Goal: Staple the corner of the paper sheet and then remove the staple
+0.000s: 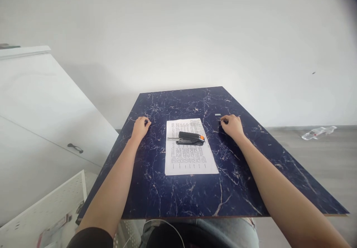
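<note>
A black stapler (pixel 191 138) with an orange mark lies across the printed sheets of paper (pixel 192 162) in the middle of the table. A metal rail (pixel 171 139) sticks out from its left end. My left hand (pixel 141 126) rests on the table to the left of the paper, its thumb and fingers curled together around nothing visible. To the right of the paper, my right hand (pixel 232 125) rests with curled fingers, also with nothing visible in them. Just beyond its fingertips lies a small pale strip (pixel 218 114), apparently apart from them.
The dark blue marble-patterned table (pixel 192 199) has its far edge near a white wall (pixel 178 36). A white cabinet (pixel 41 103) stands at the left, above a white perforated basket (pixel 41 203). Clear plastic packaging (pixel 318 132) lies on the floor at the right.
</note>
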The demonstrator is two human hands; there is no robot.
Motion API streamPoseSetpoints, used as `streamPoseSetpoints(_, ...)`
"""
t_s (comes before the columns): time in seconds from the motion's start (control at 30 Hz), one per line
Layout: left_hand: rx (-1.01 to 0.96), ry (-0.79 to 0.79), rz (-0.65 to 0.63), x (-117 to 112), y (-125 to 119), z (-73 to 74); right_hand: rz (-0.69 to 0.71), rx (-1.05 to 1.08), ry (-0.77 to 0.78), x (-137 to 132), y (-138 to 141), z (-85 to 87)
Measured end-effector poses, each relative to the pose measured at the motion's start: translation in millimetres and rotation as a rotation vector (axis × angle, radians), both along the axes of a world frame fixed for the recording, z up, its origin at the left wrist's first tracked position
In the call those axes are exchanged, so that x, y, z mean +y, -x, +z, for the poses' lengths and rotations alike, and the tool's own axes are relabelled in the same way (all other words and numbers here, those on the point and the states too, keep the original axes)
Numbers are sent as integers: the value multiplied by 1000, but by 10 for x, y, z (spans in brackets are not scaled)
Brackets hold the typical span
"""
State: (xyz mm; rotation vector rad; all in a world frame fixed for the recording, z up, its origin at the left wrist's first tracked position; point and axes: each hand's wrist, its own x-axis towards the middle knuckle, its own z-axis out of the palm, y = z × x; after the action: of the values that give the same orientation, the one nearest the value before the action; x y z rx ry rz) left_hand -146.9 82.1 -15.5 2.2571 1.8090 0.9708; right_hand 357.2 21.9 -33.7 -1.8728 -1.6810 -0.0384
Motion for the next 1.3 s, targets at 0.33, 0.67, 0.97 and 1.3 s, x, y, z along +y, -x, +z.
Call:
streamPoseSetpoints(0.33,-595,120,-303,-352,-450,125,246,161,-169,-147,408,203)
streamPoseSetpoints(0.67,-957,279,-444,-561,-907,150,492,212,-194,-272,725,296)
streamPoseSetpoints(0.97,-712,274,-525,-580,-693,288,472,209,-140,-259,693,303)
streamPoseSetpoints(1.3,-435,209,-612,-657,-763,306,489,200,-112,-242,696,281)
